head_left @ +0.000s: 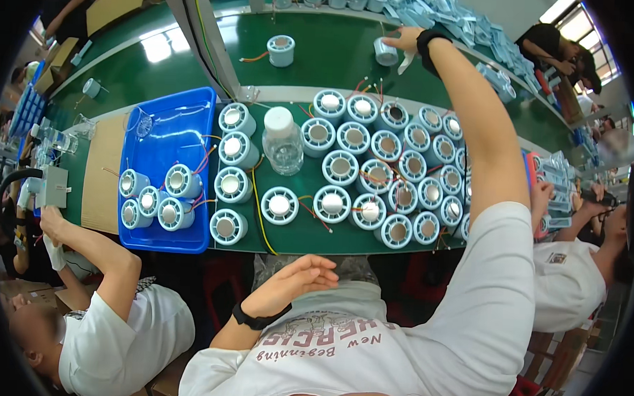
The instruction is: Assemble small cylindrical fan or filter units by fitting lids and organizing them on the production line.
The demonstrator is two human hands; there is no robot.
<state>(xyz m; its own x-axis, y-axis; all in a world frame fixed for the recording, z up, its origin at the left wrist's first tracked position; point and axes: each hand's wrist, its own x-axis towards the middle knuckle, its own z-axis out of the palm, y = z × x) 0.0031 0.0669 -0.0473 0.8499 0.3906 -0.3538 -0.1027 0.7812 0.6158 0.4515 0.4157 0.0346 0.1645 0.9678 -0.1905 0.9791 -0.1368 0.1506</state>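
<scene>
My right arm stretches far across the green bench. At its end my right hand [406, 42] has its fingers closed on a light-blue round motor housing [386, 54], which is tilted on its side. A white covering shows on one finger of that hand. My left hand [300, 278] hovers in front of my shirt, near the bench's front edge, fingers stretched out and holding nothing. Between my arms, many similar light-blue motor housings [340, 167] with silvery round centres and thin coloured wires stand close together. Another housing [281, 51] stands alone on the far bench section.
A blue tray [163, 237] with several housings lies to the left. A clear bottle with a white cap [282, 144] stands mid-bench. A metal post [204, 37] rises behind. Light-blue strips [449, 24] are heaped at the back. Co-workers sit on both sides.
</scene>
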